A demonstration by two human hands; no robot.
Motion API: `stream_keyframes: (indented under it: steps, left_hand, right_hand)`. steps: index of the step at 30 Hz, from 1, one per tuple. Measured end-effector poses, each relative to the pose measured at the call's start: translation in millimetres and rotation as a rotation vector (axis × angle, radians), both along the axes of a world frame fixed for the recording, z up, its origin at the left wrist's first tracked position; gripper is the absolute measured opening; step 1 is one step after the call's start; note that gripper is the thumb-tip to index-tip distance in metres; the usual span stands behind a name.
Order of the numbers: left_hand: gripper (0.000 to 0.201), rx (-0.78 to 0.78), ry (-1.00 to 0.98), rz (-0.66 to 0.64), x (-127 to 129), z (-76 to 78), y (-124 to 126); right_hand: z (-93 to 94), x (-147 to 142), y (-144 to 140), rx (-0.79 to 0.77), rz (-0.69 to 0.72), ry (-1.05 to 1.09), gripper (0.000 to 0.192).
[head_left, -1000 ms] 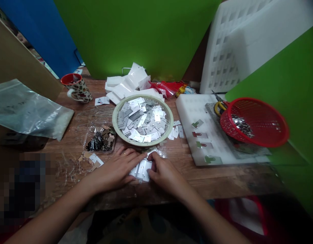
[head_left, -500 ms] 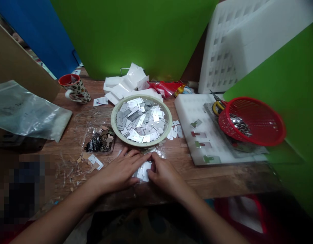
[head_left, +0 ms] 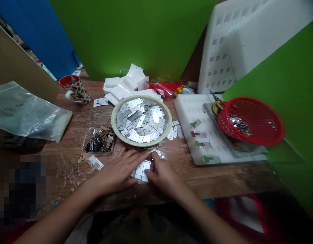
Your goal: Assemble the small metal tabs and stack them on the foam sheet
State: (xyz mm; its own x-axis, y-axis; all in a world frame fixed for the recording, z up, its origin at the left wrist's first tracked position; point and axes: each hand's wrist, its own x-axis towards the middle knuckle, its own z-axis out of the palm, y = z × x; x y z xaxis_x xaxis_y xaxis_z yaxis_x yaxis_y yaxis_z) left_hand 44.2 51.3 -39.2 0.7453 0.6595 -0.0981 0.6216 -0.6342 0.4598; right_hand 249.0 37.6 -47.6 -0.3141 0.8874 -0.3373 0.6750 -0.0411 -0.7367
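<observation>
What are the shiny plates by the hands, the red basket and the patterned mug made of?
Plates: probably metal, smooth and silvery, because they reflect light brightly.
Red basket: most likely plastic, slightly shiny, with a thin, evenly colored wall full of little holes.
Patterned mug: maybe glazed ceramic, going by its white handle and printed side, but plastic is possible.

Your head-worn camera looks forward and down from your side of the brown wood-grain table (head_left: 202, 183), near enough that your bare left hand (head_left: 123, 167) and bare right hand (head_left: 162, 171) sit below centre; a flat, bright-green upright panel (head_left: 136, 34) faces it.
</observation>
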Motion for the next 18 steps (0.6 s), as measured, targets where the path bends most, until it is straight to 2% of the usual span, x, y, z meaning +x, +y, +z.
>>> stream_keyframes:
  steps: [3, 5, 6, 8, 12, 18]
  left_hand:
    - [0.077, -0.026, -0.06, 0.107, -11.5, 4.5, -5.7]
    - [0.071, -0.035, -0.091, 0.258, -22.5, 4.2, -11.7]
    - [0.066, -0.03, -0.103, 0.338, -27.9, 2.9, -15.0]
    - [0.057, -0.006, -0.119, 0.448, -36.5, -1.7, -21.9]
    - [0.053, 0.037, -0.094, 0.479, -42.9, -12.4, -34.0]
    - [0.055, 0.015, -0.062, 0.602, -43.4, -20.5, -41.7]
  right_hand:
    - [-0.1, 9.8, -3.4, 0.011, -0.072, 0.018, 0.02]
    - [-2.9, 18.1, -8.0, 0.003, -0.12, 0.025, 0.011]
    - [-5.0, 21.6, -10.9, -0.024, -0.132, 0.045, 0.009]
    - [-9.9, 25.1, -17.1, -0.148, -0.136, 0.128, 0.018]
    - [-18.4, 19.6, -26.3, -0.434, -0.244, 0.341, 0.028]
    - [-21.8, 7.6, -28.5, -0.581, -0.378, 0.54, 0.042]
